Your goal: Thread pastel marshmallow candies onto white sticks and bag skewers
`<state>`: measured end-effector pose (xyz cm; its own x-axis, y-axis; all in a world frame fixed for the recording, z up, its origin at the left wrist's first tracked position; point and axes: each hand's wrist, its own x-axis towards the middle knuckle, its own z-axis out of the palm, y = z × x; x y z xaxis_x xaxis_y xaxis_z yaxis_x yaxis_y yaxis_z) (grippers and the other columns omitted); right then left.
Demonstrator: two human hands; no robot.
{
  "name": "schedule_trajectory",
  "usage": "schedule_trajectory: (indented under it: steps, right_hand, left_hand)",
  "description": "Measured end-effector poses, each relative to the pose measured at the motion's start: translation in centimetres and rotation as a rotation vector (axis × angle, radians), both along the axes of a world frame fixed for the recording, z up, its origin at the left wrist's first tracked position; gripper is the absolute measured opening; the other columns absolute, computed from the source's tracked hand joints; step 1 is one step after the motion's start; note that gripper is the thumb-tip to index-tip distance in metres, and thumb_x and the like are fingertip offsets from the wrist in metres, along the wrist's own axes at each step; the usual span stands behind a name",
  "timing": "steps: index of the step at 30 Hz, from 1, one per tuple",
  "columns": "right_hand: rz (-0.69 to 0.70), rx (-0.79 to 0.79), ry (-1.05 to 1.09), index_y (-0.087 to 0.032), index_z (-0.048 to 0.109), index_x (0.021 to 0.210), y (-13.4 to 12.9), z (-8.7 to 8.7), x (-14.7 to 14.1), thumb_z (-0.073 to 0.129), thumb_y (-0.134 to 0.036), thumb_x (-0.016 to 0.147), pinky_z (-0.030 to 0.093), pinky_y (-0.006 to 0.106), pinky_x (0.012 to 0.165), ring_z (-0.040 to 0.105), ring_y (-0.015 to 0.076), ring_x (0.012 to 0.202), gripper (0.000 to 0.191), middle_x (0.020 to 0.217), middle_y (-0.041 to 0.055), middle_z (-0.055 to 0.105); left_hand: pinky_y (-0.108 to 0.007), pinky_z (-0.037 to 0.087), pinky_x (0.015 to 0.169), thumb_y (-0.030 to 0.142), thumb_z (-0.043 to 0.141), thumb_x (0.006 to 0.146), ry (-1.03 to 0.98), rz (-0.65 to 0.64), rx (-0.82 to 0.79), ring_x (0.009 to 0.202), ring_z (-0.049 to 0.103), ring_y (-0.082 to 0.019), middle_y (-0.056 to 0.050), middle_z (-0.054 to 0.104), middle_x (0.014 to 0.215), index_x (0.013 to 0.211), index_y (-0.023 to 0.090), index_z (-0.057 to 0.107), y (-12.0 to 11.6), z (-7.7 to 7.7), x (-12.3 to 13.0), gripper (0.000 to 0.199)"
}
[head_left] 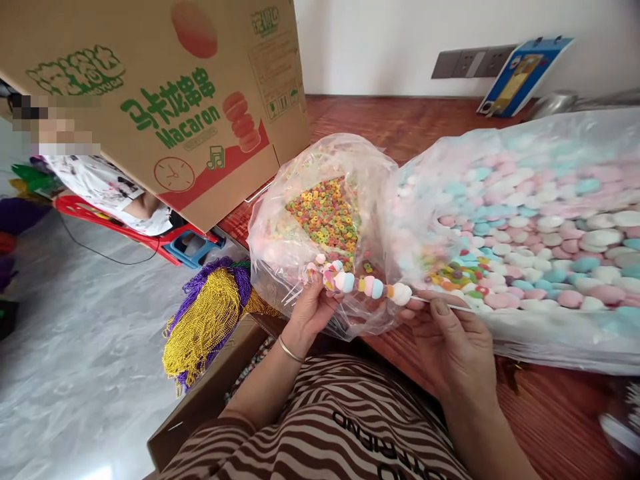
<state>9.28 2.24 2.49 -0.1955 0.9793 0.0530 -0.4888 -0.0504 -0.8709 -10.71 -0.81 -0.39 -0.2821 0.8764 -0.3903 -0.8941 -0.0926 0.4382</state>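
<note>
My left hand (314,308) is closed around candy skewers, with thin white stick ends poking out on its left side. One marshmallow skewer (373,287) stretches from it to the right, threaded with white, pink and blue marshmallows and small yellow and orange pieces. My right hand (457,340) pinches the bare white stick of that skewer between thumb and fingers. Behind the left hand lies a clear plastic bag (373,163) of small colourful ring-shaped candies (325,217). Beyond the right hand spreads a large clear bag of pastel marshmallows (545,233), with some gummy rings among them.
A tall cardboard box (235,53) stands at the back left of the red-brown wooden table (370,117). Gold and purple bead strands (205,327) hang over an open carton (200,407) at my left. A blue device (525,77) leans by the wall sockets. Another person (107,190) is at far left.
</note>
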Motion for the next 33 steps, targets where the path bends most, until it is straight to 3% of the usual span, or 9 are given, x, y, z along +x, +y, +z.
schedule_trajectory:
  steps: [7,11,16,19,22,26,29,31,33]
  right_hand:
    - [-0.097,0.173,-0.184,-0.028,0.081,0.103,-1.3,-0.1,2.1,0.071,-0.026,0.093,0.066,0.041,0.074,0.077,0.024,0.076,0.015,0.088,0.0049,0.081]
    - [-0.006,0.289,-0.383,-0.031,0.081,0.108,-1.9,-0.2,4.1,0.068,-0.024,0.093,0.066,0.044,0.081,0.078,0.0268,0.086,0.021,0.096,0.0052,0.081]
    - [0.159,0.302,-0.508,-0.029,0.078,0.121,-2.1,-0.1,5.9,0.063,-0.029,0.097,0.066,0.041,0.086,0.078,0.0263,0.095,0.028,0.106,0.0071,0.081]
    - [0.243,0.284,-0.645,-0.023,0.071,0.13,-2.4,0.1,6.1,0.059,-0.034,0.1,0.065,0.031,0.074,0.077,0.0196,0.079,0.035,0.092,0.0058,0.08]
    - [0.278,0.277,-0.759,-0.019,0.073,0.119,-2.9,0.1,5.7,0.055,-0.037,0.101,0.054,0.023,0.053,0.064,0.0142,0.055,0.031,0.065,-0.0007,0.068]
    - [0.139,0.249,-0.77,-0.019,0.07,0.089,-3.7,-0.6,4.7,0.058,-0.042,0.099,0.048,0.024,0.054,0.06,0.0147,0.059,0.028,0.067,-0.0003,0.065]
    - [0.014,0.216,-0.787,-0.02,0.061,0.072,-4.2,-1.2,3.9,0.059,-0.044,0.098,0.041,0.024,0.049,0.049,0.0128,0.053,0.035,0.059,-0.0031,0.056]
    - [-0.049,0.271,-0.815,-0.021,0.061,0.076,-4.4,-1.5,3.6,0.057,-0.04,0.1,0.043,0.024,0.05,0.051,0.0134,0.054,0.031,0.061,-0.0028,0.058]
    - [-0.128,0.423,-0.873,-0.021,0.065,0.089,-4.4,-2.0,3.6,0.053,-0.033,0.101,0.049,0.026,0.056,0.059,0.0161,0.061,0.021,0.07,0.0006,0.066]
  left_hand:
    - [-0.021,0.048,0.057,0.033,0.101,0.052,0.047,0.018,0.005,0.051,0.045,-0.003,0.005,0.061,0.066,0.078,0.014,0.065,0.2,0.3,1.0,0.048]
    - [-0.019,0.045,0.054,0.032,0.102,0.049,0.167,0.002,-0.007,0.053,0.048,-0.004,0.004,0.061,0.065,0.073,0.014,0.065,0.7,0.9,1.4,0.048]
    - [-0.02,0.044,0.054,0.031,0.103,0.045,0.299,-0.035,-0.01,0.058,0.056,-0.008,0.003,0.064,0.065,0.073,0.013,0.069,1.4,1.2,1.4,0.048]
    - [-0.021,0.046,0.057,0.031,0.102,0.043,0.354,-0.078,-0.019,0.059,0.058,-0.009,0.002,0.066,0.066,0.073,0.013,0.071,1.7,1.1,1.4,0.047]
    - [-0.025,0.051,0.066,0.027,0.101,0.049,0.416,-0.175,0.021,0.064,0.063,-0.012,-0.001,0.07,0.07,0.077,0.012,0.074,2.2,1.3,1.9,0.042]
    - [-0.03,0.055,0.078,0.021,0.095,0.061,0.362,-0.26,0.136,0.079,0.07,-0.017,-0.007,0.075,0.089,0.084,0.012,0.075,3.0,2.3,3.4,0.032]
    - [-0.031,0.056,0.082,0.015,0.09,0.066,0.217,-0.27,0.189,0.078,0.068,-0.014,-0.004,0.071,0.092,0.087,0.014,0.072,3.5,3.4,4.9,0.027]
    - [-0.028,0.056,0.08,0.013,0.087,0.07,0.117,-0.242,0.193,0.072,0.062,-0.009,0.0,0.066,0.086,0.092,0.016,0.07,3.7,4.1,5.9,0.028]
    - [-0.024,0.055,0.077,0.015,0.085,0.074,0.05,-0.206,0.162,0.068,0.056,-0.006,0.003,0.06,0.083,0.097,0.018,0.068,4.0,4.6,6.7,0.028]
